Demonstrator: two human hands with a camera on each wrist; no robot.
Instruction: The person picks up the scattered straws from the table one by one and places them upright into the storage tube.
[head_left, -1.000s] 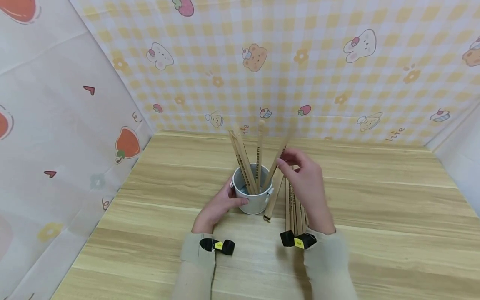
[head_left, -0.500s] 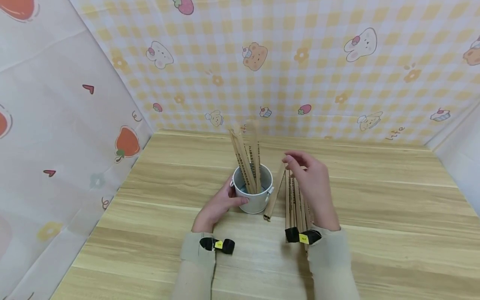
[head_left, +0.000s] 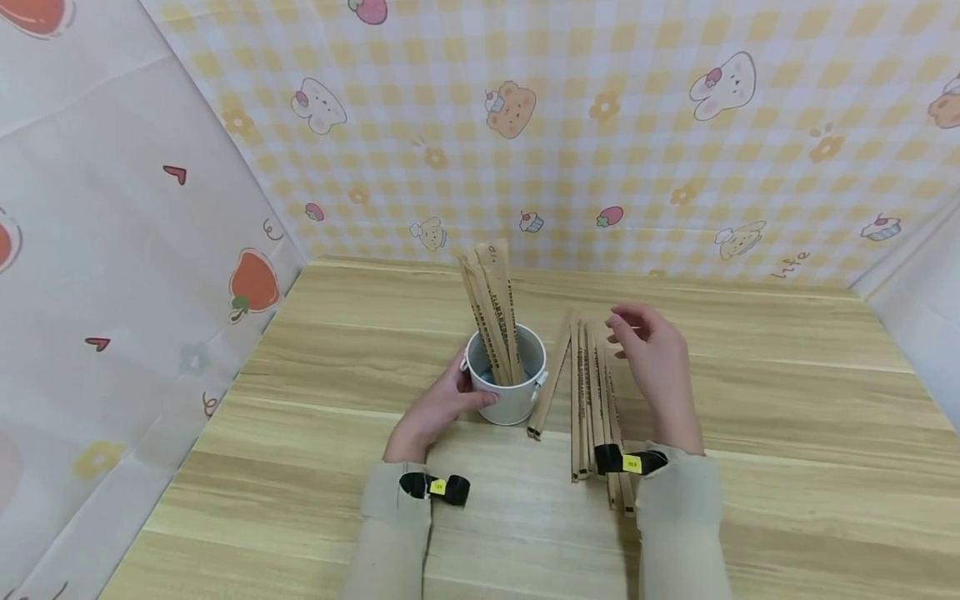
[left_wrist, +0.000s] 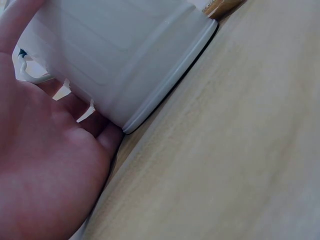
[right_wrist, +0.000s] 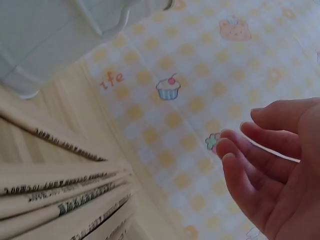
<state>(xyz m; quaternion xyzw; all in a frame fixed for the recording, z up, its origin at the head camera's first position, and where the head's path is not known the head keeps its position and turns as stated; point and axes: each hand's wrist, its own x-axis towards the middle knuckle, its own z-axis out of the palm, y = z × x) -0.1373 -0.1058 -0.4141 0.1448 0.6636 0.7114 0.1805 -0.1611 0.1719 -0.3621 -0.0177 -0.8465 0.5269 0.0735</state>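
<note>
A small white metal bucket (head_left: 517,408) stands upright on the table. My left hand (head_left: 438,412) grips its left side, thumb across the front and fingers round the wall, as the left wrist view also shows on the bucket (left_wrist: 115,55). Several straws in brown printed paper wrappers (head_left: 495,321) lean inside it toward the back left. To the right, more wrapped straws (head_left: 588,400) lie side by side on the table. My right hand (head_left: 656,367) hovers at their far right, fingers loosely bent, nothing between them. In the right wrist view its fingertips (right_wrist: 228,157) are apart from the wrapped straws (right_wrist: 60,195).
One or two wrapped straws (head_left: 550,392) lie slanted between the bucket and the row. The wooden table (head_left: 787,400) runs back to a yellow checked cloth wall (head_left: 600,158), and a white printed cloth (head_left: 135,250) hangs at the left.
My right hand let go of a wrapped straw, which fell leftward against the others in the bucket. The hand then moved right, over past the row. My left hand keeps its hold.
</note>
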